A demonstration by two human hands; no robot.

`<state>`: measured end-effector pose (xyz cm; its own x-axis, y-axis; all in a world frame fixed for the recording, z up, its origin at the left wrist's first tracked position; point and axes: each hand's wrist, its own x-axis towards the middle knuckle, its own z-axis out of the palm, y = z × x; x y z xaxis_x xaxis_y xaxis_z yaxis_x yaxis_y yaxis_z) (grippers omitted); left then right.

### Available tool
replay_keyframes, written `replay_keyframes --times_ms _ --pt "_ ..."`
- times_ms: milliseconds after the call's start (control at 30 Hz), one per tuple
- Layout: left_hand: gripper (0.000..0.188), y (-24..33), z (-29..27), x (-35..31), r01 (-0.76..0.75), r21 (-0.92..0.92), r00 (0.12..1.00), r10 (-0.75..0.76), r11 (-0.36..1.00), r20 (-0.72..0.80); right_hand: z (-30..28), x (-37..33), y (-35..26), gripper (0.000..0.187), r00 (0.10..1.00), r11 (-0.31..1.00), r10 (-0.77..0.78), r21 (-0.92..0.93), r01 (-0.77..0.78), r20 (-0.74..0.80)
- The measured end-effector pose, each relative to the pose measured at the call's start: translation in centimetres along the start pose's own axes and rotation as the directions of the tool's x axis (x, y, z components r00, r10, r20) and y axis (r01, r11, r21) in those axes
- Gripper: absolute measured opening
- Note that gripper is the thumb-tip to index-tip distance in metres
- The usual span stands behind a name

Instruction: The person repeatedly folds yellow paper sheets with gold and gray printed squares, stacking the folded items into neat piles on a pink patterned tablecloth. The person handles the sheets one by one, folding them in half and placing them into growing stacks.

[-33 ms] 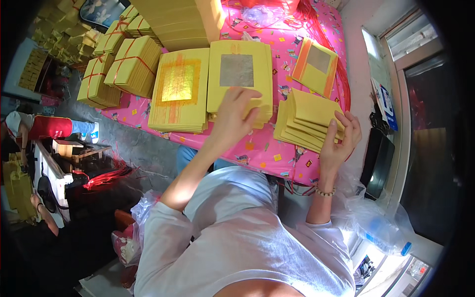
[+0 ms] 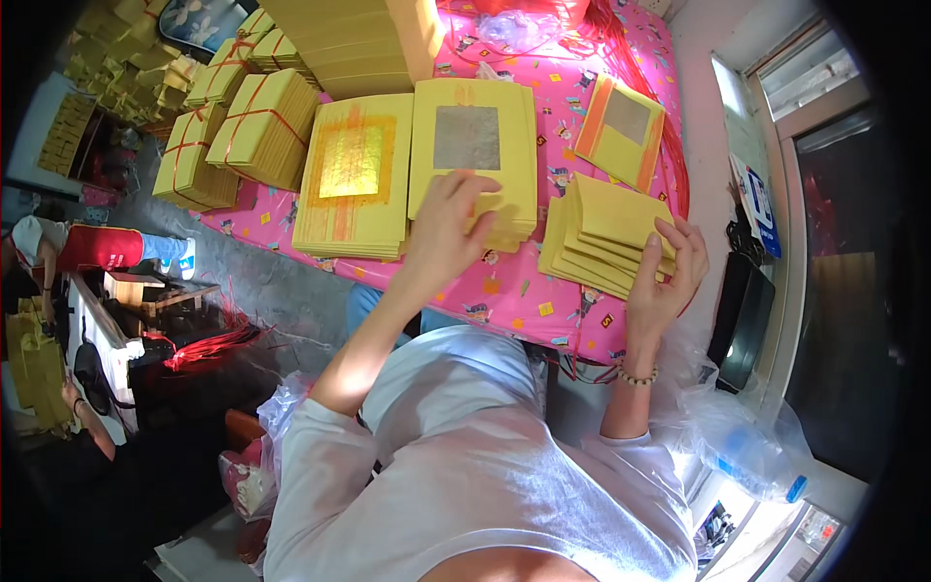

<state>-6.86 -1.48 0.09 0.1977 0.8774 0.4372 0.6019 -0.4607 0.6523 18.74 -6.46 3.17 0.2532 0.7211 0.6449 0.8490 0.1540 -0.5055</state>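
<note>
My left hand [image 2: 454, 218] hovers at the near edge of a stack of yellow paper sheets [image 2: 427, 131] with a silver square on top. Its fingers are curved and the thumb stands apart; nothing shows between them. My right hand [image 2: 669, 276], a beaded bracelet [image 2: 637, 375] on its wrist, rests against the right side of a pile of folded yellow paper [image 2: 621, 213]. Its fingers are bent and spread, touching the edge. Left of the silver-square stack lies another stack with a gold square [image 2: 351, 163] in an orange frame.
Bundles tied with red string [image 2: 262, 126] sit at the left of the pink patterned tablecloth [image 2: 504, 286]. A smaller yellow packet [image 2: 621, 131] lies at the far right, beside red strings [image 2: 621, 44]. A window stands right; a plastic bottle [image 2: 747, 461] is below. Another person [image 2: 97, 249] works at left.
My left hand has shifted slightly left. My right hand and the paper stacks look the same, apart from a small shift of the whole view.
</note>
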Motion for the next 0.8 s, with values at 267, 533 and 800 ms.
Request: replay_keyframes --times_ms 267,533,800 --pt "0.036 -2.8 -3.8 -1.9 0.065 0.205 0.997 -0.073 0.977 0.033 4.1 -0.2 -5.6 0.016 0.923 0.904 -0.158 0.427 -0.007 0.350" --pt "0.034 -4.5 -3.2 -2.2 0.044 0.186 0.998 -0.053 0.982 0.044 10.1 -1.1 -6.2 0.035 0.765 0.896 -0.425 0.345 0.279 0.484" --pt "0.022 -5.3 -3.5 -2.1 0.022 0.129 0.998 -0.030 0.991 0.062 11.3 -0.9 -5.4 0.038 0.737 0.913 -0.399 0.315 0.260 0.546"
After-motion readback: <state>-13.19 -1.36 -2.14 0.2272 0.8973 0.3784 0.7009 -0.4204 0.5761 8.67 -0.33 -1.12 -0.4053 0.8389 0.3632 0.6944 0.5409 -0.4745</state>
